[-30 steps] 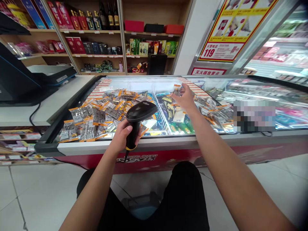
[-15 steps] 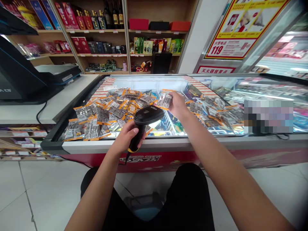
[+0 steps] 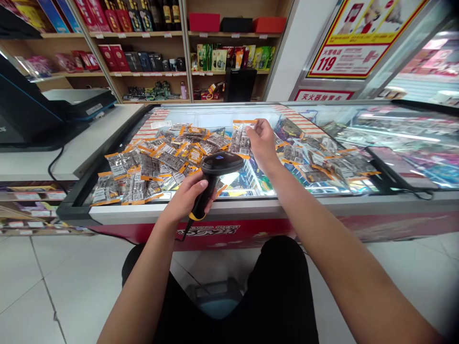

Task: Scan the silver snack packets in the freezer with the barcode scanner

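Note:
My left hand is wrapped round the handle of a black barcode scanner, whose head points right and shows a small blue light on top. My right hand pinches a snack packet with orange edges by its right side, held upright just beyond the scanner head. To the left, a heap of similar packets covers the glass top of the chest freezer. More of these packets lie to the right of my right hand.
A white counter with a black machine stands at the left. On the freezer's right side lies a dark flat device with a cable. Behind are shelves with boxes, bottles and bags. A small stool stands between my legs.
My right hand has raised the packet and turned its printed face more toward me. The scanner stays in my left hand, and a blue light now shows on it. The view has tilted down slightly.

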